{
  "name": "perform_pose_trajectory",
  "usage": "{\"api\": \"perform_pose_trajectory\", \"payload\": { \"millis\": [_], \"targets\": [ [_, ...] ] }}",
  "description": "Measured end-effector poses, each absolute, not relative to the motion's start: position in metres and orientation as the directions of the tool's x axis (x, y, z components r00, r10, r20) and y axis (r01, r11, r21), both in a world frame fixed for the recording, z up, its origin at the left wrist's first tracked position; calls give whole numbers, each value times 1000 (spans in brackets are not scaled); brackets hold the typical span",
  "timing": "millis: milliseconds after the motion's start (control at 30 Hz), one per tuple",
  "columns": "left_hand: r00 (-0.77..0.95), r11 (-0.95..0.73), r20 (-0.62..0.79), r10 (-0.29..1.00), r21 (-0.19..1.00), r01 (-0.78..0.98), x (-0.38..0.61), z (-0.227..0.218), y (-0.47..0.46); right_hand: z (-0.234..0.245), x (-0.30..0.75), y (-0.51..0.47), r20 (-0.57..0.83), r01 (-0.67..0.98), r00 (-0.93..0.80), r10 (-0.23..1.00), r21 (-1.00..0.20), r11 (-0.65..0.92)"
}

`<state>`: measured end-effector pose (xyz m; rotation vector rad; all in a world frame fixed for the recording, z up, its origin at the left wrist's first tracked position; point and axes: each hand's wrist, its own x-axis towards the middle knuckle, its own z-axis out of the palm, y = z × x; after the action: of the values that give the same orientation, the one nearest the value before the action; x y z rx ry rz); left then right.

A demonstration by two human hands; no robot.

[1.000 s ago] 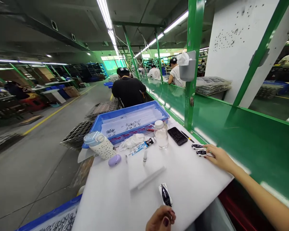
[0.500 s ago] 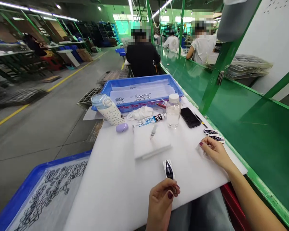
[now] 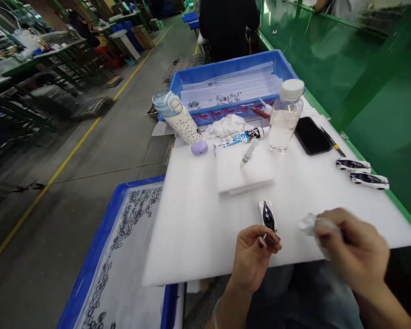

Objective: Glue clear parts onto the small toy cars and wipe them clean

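The right hand point(image 3: 354, 246) is smeared by motion, so its grip on the small white crumpled wad point(image 3: 310, 224) cannot be read. The left hand's fingertips point(image 3: 265, 240) cover the near end of the small dark-and-white toy car shell point(image 3: 268, 214). Left of that shell, the near blue plastic tray point(image 3: 99, 260) runs off the bottom edge, its tiny parts too small to identify. Beyond the shell, the seated person in black point(image 3: 228, 23) is cut off at the top.

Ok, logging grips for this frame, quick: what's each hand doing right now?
Left hand: closed, fingers pinching a small toy car by its near end.
Right hand: closed around a white cloth; blurred.
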<state>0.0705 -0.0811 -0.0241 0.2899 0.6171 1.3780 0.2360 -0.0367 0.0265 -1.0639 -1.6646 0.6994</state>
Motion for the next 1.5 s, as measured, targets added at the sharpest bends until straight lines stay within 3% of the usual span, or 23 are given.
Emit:
{"api": "perform_pose_trajectory", "payload": {
  "millis": [100,267,500,600,667,733,800,867,967,1300,1367,1500],
  "targets": [
    [59,203,-271,961,542,-815,70,-25,-83,25,213,-44,586,327,-389,711,-634,701],
    [-15,174,-313,950,568,-804,72,-22,-83,25,210,-45,657,388,-511,554,-399,831],
    [-16,179,-310,951,592,-786,74,-19,-81,32,217,-47,627,468,-534,567,-339,816],
    [-31,154,-284,958,607,-780,74,-21,-83,32,217,-50,599,394,-585,546,-379,837],
    [-45,101,-207,977,643,-759,74,-24,-84,33,222,-53,533,424,-527,662,-510,748],
    [-80,6,-86,993,720,-694,75,-28,-87,35,227,-54,343,442,-433,833,-725,529],
    [-114,-107,52,992,823,-558,76,-32,-89,34,226,-55,79,351,-413,907,-905,239],
    [-136,-199,155,978,886,-418,77,-35,-92,30,219,-56,-96,180,-448,889,-984,-15],
    [-156,-236,190,969,897,-375,78,-36,-95,22,205,-58,-155,-48,-392,907,-981,-189],
    [-142,-89,14,990,838,-538,74,-31,-90,12,201,-58,-127,-79,-366,922,-983,-166],
    [-122,-29,-57,991,790,-613,72,-28,-88,9,210,-58,-44,-69,-303,952,-995,-68],
    [-55,69,-152,987,702,-709,68,-25,-86,10,220,-57,258,76,-182,949,-958,275]
  ]
}}
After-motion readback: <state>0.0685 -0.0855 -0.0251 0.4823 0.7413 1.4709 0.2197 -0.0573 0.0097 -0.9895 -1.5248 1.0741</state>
